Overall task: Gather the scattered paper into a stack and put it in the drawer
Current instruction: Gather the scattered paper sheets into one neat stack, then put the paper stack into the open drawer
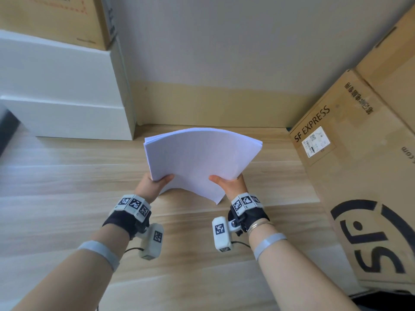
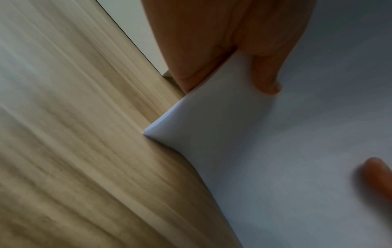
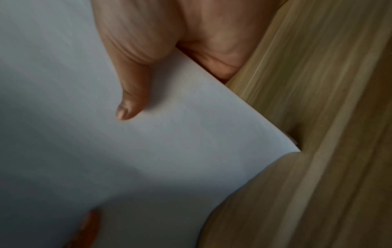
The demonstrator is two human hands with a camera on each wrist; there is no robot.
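A stack of white paper [image 1: 199, 158] is lifted above the wooden floor, its sheets bowed upward across the middle. My left hand [image 1: 157, 181] pinches the stack's near left side, thumb on top, the other fingers hidden beneath. My right hand [image 1: 226, 181] pinches the near right side the same way. In the left wrist view the thumb presses the paper [image 2: 297, 142] near its corner. The right wrist view has the right thumb lying on the paper [image 3: 106, 134]. No drawer is in view.
White stepped furniture [image 1: 65, 86] stands at the left with a cardboard box [image 1: 56, 19] on top. Large SF Express cardboard boxes [image 1: 350, 158] line the right. A wall with a tan baseboard [image 1: 213, 104] closes the far side. Wooden floor [image 1: 67, 198] lies below.
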